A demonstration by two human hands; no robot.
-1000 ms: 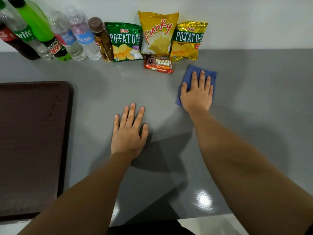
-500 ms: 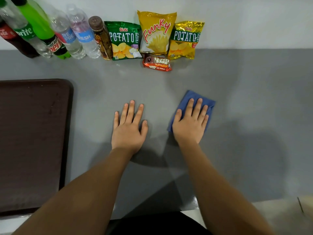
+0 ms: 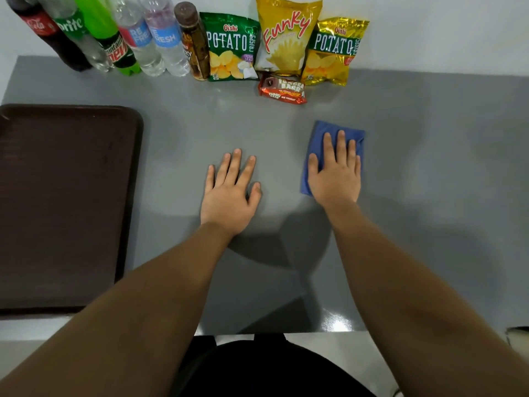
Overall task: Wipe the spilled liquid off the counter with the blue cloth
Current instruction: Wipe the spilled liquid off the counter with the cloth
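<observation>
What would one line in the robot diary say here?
step: wiping | right hand: flat on blue cloth | left hand: flat on counter

both forearms bare, no sleeves in view; left hand (image 3: 229,193) and right hand (image 3: 336,173) ungloved; dark garment (image 3: 257,368) on torso.

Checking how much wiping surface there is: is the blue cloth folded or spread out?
Folded, it seems: the cloth is a compact rectangle barely wider than the right hand pressing it flat. Layers aren't visible.
</observation>
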